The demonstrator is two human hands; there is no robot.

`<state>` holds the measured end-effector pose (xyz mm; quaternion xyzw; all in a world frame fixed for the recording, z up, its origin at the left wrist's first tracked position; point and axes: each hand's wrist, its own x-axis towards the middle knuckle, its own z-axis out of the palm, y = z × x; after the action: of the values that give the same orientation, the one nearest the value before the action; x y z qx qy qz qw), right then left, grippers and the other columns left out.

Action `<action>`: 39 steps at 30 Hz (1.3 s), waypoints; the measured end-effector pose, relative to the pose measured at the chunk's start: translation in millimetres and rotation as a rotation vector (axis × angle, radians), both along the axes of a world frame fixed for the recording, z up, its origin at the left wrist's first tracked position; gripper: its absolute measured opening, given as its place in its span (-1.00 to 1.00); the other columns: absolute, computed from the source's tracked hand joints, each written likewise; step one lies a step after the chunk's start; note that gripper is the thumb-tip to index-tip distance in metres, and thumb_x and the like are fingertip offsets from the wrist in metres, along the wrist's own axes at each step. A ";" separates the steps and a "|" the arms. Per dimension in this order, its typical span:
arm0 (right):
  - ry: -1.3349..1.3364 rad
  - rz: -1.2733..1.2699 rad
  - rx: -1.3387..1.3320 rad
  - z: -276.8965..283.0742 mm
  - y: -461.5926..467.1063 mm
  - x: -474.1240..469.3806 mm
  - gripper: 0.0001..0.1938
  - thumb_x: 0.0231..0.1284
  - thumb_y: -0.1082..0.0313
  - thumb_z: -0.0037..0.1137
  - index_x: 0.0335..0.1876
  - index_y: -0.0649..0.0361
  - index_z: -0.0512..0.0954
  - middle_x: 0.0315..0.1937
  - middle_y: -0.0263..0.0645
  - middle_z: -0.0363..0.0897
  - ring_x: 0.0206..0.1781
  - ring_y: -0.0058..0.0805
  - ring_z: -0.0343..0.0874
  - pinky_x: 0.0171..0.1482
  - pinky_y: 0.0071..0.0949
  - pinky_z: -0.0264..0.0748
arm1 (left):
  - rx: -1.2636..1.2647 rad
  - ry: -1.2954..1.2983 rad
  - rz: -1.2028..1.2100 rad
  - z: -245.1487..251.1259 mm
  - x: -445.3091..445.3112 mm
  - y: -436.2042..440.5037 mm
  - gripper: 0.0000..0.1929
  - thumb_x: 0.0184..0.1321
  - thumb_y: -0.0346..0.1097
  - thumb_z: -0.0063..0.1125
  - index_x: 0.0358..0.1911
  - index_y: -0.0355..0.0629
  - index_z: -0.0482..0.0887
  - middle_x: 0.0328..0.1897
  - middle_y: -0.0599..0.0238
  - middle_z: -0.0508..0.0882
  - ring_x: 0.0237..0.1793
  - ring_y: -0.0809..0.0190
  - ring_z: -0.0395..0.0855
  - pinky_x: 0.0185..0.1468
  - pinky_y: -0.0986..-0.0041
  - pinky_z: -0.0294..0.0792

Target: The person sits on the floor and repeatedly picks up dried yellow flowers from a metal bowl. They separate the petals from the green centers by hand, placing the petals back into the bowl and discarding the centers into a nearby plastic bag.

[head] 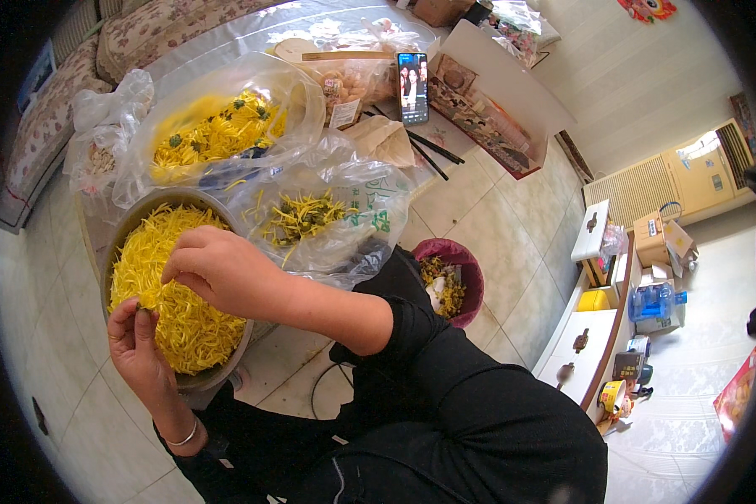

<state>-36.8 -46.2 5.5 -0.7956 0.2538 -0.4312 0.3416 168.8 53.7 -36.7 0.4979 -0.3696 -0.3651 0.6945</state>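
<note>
A large round metal pot (179, 381) full of loose yellow flower petals (208, 334) stands before me. Over its near left edge, my left hand (133, 334) pinches a small green flower base with some yellow on it between thumb and fingers. My right hand (211, 271) is bent over the petals, just above the left one; its fingertips are partly hidden, so what they hold is unclear. Beyond the pot, a clear plastic bag (309, 82) holds yellow flower heads (227, 129). Right of the pot, a heap of green flower bases and petals (305, 217) lies on a flattened plastic bag (378, 189).
A phone (413, 88) leans upright near an open cardboard box (510, 138). Dark sticks (435, 148), a brown paper piece (384, 138) and a bag of snacks (346, 82) lie nearby. A lined waste bin (475, 283) with flower scraps stands on the floor at the right.
</note>
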 end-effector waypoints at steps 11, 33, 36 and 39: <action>-0.104 0.165 0.083 7.6 9.6 2.8 -0.78 0.10 0.33 0.36 -0.18 0.18 0.59 -0.28 -0.18 0.60 -0.16 -0.11 0.62 -0.09 -0.24 0.52 | 0.022 -0.147 -0.121 1.5 -5.4 1.0 -0.82 0.35 -0.51 0.21 -0.01 -0.28 0.63 0.00 0.27 0.68 0.03 0.32 0.64 0.17 0.49 0.48; -0.367 0.550 1.153 -5.9 5.0 6.9 -0.85 0.37 0.31 0.24 -0.17 0.25 0.62 -0.33 -0.40 0.62 -0.27 -0.64 0.59 -0.17 -0.63 0.55 | -0.190 -0.524 -0.082 14.7 -17.8 8.0 -0.79 0.22 -0.69 0.20 -0.12 -0.31 0.63 -0.07 0.16 0.66 -0.05 0.24 0.65 0.11 0.47 0.47; -0.366 0.635 1.217 -9.4 4.0 5.5 -0.85 0.39 0.31 0.22 -0.14 0.24 0.61 -0.31 -0.42 0.60 -0.26 -0.67 0.56 -0.16 -0.65 0.54 | -0.240 -0.557 -0.086 17.7 -20.9 7.1 -0.78 0.18 -0.70 0.22 -0.14 -0.30 0.63 -0.10 0.14 0.67 -0.07 0.21 0.65 0.07 0.45 0.48; -0.359 0.684 1.304 -14.0 3.4 4.5 -0.85 0.40 0.31 0.20 -0.12 0.23 0.60 -0.33 -0.42 0.58 -0.27 -0.65 0.56 -0.17 -0.64 0.55 | -0.278 -0.665 -0.084 24.6 -23.2 6.0 -0.76 0.14 -0.70 0.24 -0.16 -0.28 0.63 -0.15 0.12 0.67 -0.13 0.17 0.66 0.02 0.41 0.49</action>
<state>-32.3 -42.8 -8.5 -0.3845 0.1371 -0.1867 0.8936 145.6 59.8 -12.1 0.4745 -0.6415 -0.1579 0.5817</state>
